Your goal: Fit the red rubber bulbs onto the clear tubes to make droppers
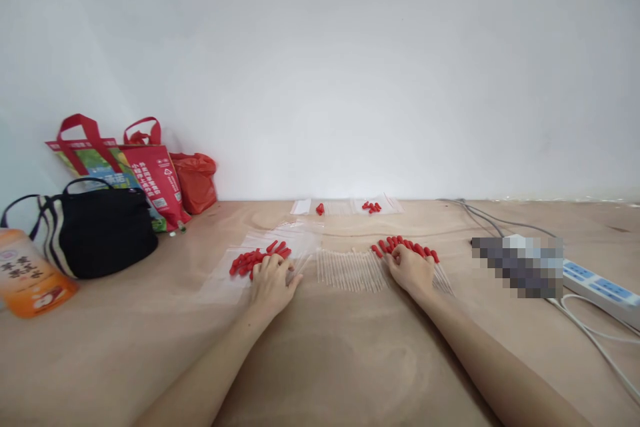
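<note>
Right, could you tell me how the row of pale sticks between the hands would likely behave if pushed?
The pale sticks are thin and look straight, so they are probably light and fairly stiff. Lying side by side on the tabletop, they may well roll or skew if nudged.

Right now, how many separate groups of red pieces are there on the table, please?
4: a pile at the left hand, a row at the right hand, and, near the wall, a tiny cluster and a wider one to its right. The hands may hide more.
</note>
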`<state>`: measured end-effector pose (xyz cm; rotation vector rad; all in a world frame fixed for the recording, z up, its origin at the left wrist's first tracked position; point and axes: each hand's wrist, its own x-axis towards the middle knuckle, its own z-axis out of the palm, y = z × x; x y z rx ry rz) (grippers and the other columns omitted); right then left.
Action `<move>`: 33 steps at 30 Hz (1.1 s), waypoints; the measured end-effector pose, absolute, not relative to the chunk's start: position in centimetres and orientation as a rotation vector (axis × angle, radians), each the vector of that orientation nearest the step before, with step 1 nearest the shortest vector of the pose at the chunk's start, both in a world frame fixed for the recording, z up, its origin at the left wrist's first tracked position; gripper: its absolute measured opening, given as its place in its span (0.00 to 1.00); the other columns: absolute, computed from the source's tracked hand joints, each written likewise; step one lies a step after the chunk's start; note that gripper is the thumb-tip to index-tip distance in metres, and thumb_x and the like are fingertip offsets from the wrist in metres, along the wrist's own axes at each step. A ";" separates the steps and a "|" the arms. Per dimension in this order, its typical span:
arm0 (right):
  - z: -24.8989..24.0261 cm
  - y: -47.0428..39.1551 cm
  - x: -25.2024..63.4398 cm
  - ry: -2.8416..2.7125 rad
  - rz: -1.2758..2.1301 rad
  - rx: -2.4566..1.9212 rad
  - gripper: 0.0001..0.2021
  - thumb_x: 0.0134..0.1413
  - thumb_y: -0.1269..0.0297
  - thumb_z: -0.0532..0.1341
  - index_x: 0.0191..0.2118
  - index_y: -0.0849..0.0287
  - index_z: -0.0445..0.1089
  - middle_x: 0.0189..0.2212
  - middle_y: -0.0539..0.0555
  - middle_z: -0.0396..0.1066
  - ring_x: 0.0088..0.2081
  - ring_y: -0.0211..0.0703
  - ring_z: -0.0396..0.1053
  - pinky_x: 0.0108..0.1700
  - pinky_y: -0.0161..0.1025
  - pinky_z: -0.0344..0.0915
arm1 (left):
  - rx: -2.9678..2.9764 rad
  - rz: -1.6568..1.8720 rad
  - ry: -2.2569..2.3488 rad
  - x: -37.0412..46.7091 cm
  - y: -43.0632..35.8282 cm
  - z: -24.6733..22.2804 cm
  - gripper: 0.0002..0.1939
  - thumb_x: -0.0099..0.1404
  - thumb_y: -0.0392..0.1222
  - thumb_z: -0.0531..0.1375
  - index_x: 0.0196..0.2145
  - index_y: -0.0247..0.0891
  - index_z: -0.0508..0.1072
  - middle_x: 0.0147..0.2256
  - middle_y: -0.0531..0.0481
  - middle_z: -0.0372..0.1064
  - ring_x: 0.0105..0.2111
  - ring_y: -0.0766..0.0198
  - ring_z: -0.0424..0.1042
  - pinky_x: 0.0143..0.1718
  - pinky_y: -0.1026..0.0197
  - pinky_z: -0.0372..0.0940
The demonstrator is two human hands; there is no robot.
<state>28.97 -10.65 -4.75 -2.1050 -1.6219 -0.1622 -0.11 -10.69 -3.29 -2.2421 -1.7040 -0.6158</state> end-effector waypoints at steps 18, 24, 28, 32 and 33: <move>-3.7 -11.9 26.8 -1.834 0.024 -2.245 0.14 0.50 0.60 0.49 0.29 0.59 0.70 0.28 0.57 0.71 0.34 0.48 0.67 0.41 0.45 0.48 | -2.008 -0.410 -1.913 -2.3 -9.9 -1.0 0.11 0.57 0.45 0.52 0.31 0.38 0.71 0.36 0.45 0.65 0.40 0.53 0.61 0.38 0.53 0.52; -3.5 -12.1 26.5 -1.870 0.047 -2.259 0.14 0.49 0.61 0.49 0.29 0.60 0.70 0.28 0.59 0.71 0.34 0.49 0.67 0.40 0.46 0.49 | -2.148 -0.320 -1.886 -3.0 -9.9 -0.8 0.08 0.56 0.41 0.55 0.32 0.39 0.71 0.38 0.46 0.65 0.42 0.55 0.62 0.40 0.55 0.53; -3.8 -12.1 26.4 -1.860 0.027 -2.226 0.14 0.50 0.61 0.49 0.29 0.60 0.70 0.27 0.58 0.71 0.33 0.49 0.67 0.40 0.46 0.50 | -2.181 -0.342 -1.861 -3.9 -9.6 -0.7 0.06 0.57 0.39 0.54 0.28 0.40 0.71 0.37 0.48 0.66 0.42 0.56 0.62 0.41 0.56 0.54; -4.2 -12.1 26.6 -1.798 -0.038 -2.131 0.12 0.50 0.62 0.49 0.27 0.60 0.68 0.26 0.57 0.71 0.33 0.49 0.67 0.39 0.46 0.51 | -2.204 -0.536 -1.767 -3.7 -9.5 -0.9 0.07 0.59 0.39 0.53 0.26 0.38 0.68 0.33 0.47 0.66 0.39 0.56 0.63 0.40 0.55 0.56; -4.4 -12.1 26.7 -1.770 -0.064 -2.094 0.12 0.51 0.62 0.49 0.27 0.60 0.67 0.26 0.57 0.71 0.33 0.49 0.67 0.39 0.46 0.51 | -2.234 -0.632 -1.724 -3.3 -9.5 -1.1 0.07 0.59 0.39 0.52 0.27 0.38 0.68 0.32 0.47 0.66 0.37 0.56 0.64 0.40 0.55 0.57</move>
